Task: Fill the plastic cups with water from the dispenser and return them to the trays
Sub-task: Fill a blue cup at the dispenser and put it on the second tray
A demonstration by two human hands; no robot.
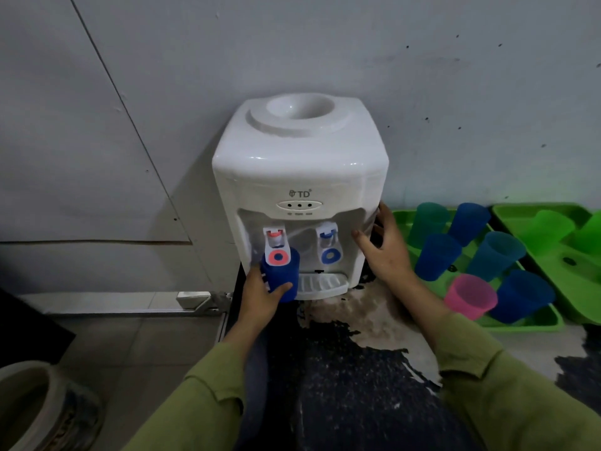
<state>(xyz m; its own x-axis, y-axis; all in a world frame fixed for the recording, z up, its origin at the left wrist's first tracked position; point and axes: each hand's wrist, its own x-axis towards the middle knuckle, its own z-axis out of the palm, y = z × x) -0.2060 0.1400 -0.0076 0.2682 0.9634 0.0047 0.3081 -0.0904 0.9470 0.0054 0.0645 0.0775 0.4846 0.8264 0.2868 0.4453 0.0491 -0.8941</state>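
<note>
1. My left hand [260,296] grips the blue plastic cup [282,281], fingers and thumb curled round it, under the red-lever tap [276,252] of the white tabletop water dispenser [299,157].
2. My right hand [387,252], fingers straight, rests against the dispenser's right side.
3. Right: green plastic tray [527,323] holding coloured cups.

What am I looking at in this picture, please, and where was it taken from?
There is no robot here. A camera worn on a person's head looks down at their own two hands. The white box is a water dispenser. The left hand grips a blue cup at the red tap. The right hand rests on the dispenser's side. To the right, a green tray holds six cups.
</note>
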